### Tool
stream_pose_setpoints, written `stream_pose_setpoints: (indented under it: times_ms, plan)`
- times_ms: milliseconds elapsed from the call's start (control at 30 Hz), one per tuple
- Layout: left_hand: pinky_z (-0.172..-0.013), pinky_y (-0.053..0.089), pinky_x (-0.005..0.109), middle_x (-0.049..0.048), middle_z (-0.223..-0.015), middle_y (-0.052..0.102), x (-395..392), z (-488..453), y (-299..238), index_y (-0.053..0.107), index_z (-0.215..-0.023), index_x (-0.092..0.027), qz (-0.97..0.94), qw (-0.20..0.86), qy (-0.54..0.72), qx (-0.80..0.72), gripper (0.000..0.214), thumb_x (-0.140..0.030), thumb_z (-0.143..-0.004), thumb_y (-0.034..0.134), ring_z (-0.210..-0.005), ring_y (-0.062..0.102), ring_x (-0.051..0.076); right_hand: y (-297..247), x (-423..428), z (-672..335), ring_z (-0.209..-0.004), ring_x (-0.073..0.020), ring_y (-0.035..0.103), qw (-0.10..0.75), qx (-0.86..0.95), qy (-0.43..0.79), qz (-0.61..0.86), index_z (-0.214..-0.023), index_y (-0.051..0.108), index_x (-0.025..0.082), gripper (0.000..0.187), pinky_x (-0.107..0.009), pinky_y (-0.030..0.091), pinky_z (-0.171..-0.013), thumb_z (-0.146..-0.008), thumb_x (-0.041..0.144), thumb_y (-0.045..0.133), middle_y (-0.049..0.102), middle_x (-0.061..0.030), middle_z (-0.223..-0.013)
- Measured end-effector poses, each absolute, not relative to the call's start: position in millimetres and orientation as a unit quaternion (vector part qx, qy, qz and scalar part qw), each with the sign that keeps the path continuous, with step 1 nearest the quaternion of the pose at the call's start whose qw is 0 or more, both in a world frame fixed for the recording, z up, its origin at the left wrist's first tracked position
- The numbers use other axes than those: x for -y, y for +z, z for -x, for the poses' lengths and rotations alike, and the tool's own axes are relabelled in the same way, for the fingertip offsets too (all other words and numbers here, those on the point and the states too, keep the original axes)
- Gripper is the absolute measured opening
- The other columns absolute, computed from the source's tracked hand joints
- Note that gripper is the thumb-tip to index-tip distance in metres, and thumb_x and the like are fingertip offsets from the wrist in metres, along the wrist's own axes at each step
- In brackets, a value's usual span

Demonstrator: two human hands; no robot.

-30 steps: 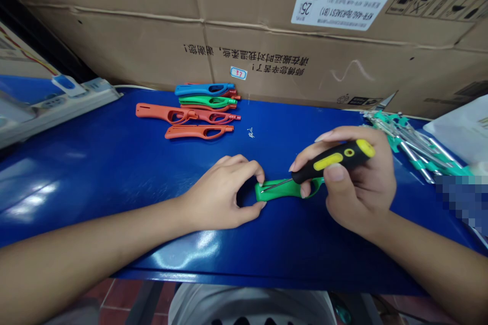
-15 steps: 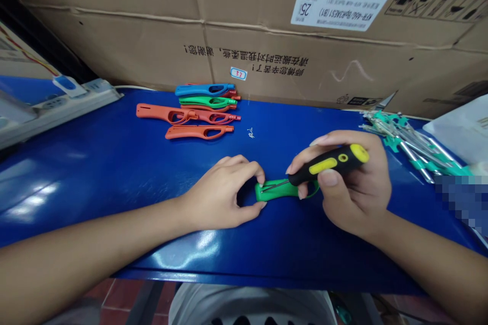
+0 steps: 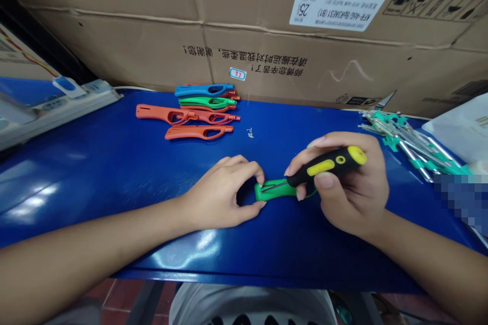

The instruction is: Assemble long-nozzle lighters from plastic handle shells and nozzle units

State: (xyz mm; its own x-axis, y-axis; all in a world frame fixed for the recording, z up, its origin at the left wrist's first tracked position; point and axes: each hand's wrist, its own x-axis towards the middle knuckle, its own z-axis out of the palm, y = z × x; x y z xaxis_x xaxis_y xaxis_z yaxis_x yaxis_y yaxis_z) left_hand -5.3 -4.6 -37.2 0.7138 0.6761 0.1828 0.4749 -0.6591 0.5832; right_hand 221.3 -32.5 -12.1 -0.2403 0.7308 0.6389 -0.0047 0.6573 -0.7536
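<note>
A green plastic handle shell (image 3: 276,189) lies on the blue table (image 3: 114,162) in front of me. My left hand (image 3: 223,193) pinches its left end between thumb and forefinger. My right hand (image 3: 351,188) is closed round a black and yellow screwdriver (image 3: 328,164). The screwdriver's thin metal shaft points left and down, with its tip on the green shell. My right fingers cover the shell's right end.
Several orange, green and blue handle shells (image 3: 198,109) lie stacked at the back. Cardboard boxes (image 3: 267,25) wall off the far side. A heap of metal rods with teal fittings (image 3: 412,144) lies at the right. A white power strip (image 3: 57,104) sits at the left.
My right hand and the screwdriver have shifted slightly left and down along the green shell. My left hand has stayed in place.
</note>
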Motion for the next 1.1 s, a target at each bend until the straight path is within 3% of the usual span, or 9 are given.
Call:
stream_pose_setpoints:
  times_ms: [100, 200, 267, 367, 533, 700, 800, 933, 1100]
  plan:
    - [-0.086, 0.045, 0.039, 0.0032, -0.096, 0.066, 5, 5, -39, 0.058, -0.101, -0.022, -0.889, 0.255, 0.202, -0.323, 0.026, -0.034, -0.083, 0.073, -0.094, 0.06, 0.024, -11, 29, -221, -0.058, -0.0162, 0.067, 0.543, 0.739, 0.304, 0.257, -0.13, 0.056, 0.036, 0.042, -0.03, 0.056, -0.045, -0.093, 0.018, 0.066, 0.073, -0.002, -0.094]
    - [-0.086, 0.046, 0.039, 0.0037, -0.098, 0.066, 5, 5, -41, 0.058, -0.102, -0.022, -0.892, 0.25, 0.206, -0.316, 0.026, -0.032, -0.083, 0.072, -0.093, 0.06, 0.024, -5, 24, -217, -0.078, -0.0171, 0.072, 0.521, 0.765, 0.259, 0.275, -0.139, 0.05, 0.035, 0.057, -0.029, 0.059, -0.055, -0.09, 0.016, 0.07, 0.068, -0.0052, -0.122]
    - [-0.086, 0.047, 0.04, 0.004, -0.098, 0.066, 5, 5, -43, 0.057, -0.103, -0.021, -0.893, 0.24, 0.216, -0.313, 0.027, -0.032, -0.083, 0.072, -0.094, 0.061, 0.024, 6, 20, -213, -0.082, -0.0152, 0.071, 0.48, 0.803, 0.208, 0.285, -0.138, 0.05, 0.032, 0.054, -0.028, 0.058, -0.06, -0.09, 0.018, 0.071, 0.062, -0.0058, -0.136]
    - [-0.087, 0.047, 0.041, 0.0042, -0.101, 0.067, 4, 5, -45, 0.057, -0.104, -0.021, -0.894, 0.227, 0.232, -0.31, 0.029, -0.033, -0.083, 0.073, -0.095, 0.061, 0.025, 34, 19, -207, -0.074, -0.0126, 0.067, 0.334, 0.864, 0.153, 0.345, -0.129, 0.055, 0.024, 0.036, -0.026, 0.055, -0.064, -0.095, 0.02, 0.064, 0.07, -0.0036, -0.118]
    - [-0.09, 0.048, 0.041, 0.0038, -0.105, 0.068, 4, 6, -44, 0.057, -0.104, -0.021, -0.892, 0.24, 0.228, -0.308, 0.03, -0.032, -0.082, 0.074, -0.098, 0.062, 0.024, 69, 20, -208, -0.073, -0.0153, 0.067, 0.169, 0.902, 0.141, 0.372, -0.141, 0.045, 0.024, 0.047, -0.024, 0.046, -0.059, -0.096, 0.016, 0.055, 0.072, -0.0001, -0.095]
    - [-0.089, 0.049, 0.04, 0.0035, -0.104, 0.068, 3, 6, -45, 0.057, -0.106, -0.021, -0.893, 0.232, 0.242, -0.301, 0.032, -0.032, -0.082, 0.075, -0.098, 0.063, 0.024, 61, 17, -210, -0.065, -0.015, 0.063, 0.198, 0.907, 0.048, 0.368, -0.118, 0.057, 0.02, 0.028, -0.025, 0.038, -0.054, -0.096, 0.036, 0.062, 0.07, -0.0004, -0.086]
    - [-0.085, 0.049, 0.037, 0.0019, -0.1, 0.068, 2, 6, -45, 0.056, -0.106, -0.021, -0.897, 0.223, 0.254, -0.285, 0.033, -0.031, -0.082, 0.076, -0.094, 0.063, 0.023, 56, 15, -209, -0.072, -0.017, 0.065, 0.208, 0.906, -0.008, 0.368, -0.112, 0.06, 0.019, 0.024, -0.026, 0.04, -0.057, -0.095, 0.035, 0.062, 0.072, -0.0036, -0.095]
    - [-0.086, 0.049, 0.037, 0.0021, -0.102, 0.069, 1, 6, -45, 0.055, -0.11, -0.021, -0.899, 0.226, 0.251, -0.279, 0.036, -0.032, -0.083, 0.076, -0.096, 0.063, 0.023, 56, 17, -207, -0.084, -0.0183, 0.068, 0.207, 0.911, 0.005, 0.357, -0.126, 0.057, 0.019, 0.031, -0.027, 0.045, -0.063, -0.097, 0.03, 0.058, 0.072, -0.006, -0.111]
    - [-0.087, 0.049, 0.038, 0.0021, -0.101, 0.069, 0, 6, -44, 0.056, -0.105, -0.021, -0.895, 0.24, 0.242, -0.286, 0.032, -0.032, -0.083, 0.076, -0.095, 0.063, 0.023, 61, 20, -210, -0.067, -0.0173, 0.065, 0.173, 0.913, 0.006, 0.369, -0.148, 0.041, 0.016, 0.052, -0.027, 0.038, -0.053, -0.099, 0.028, 0.052, 0.073, -0.0027, -0.091]
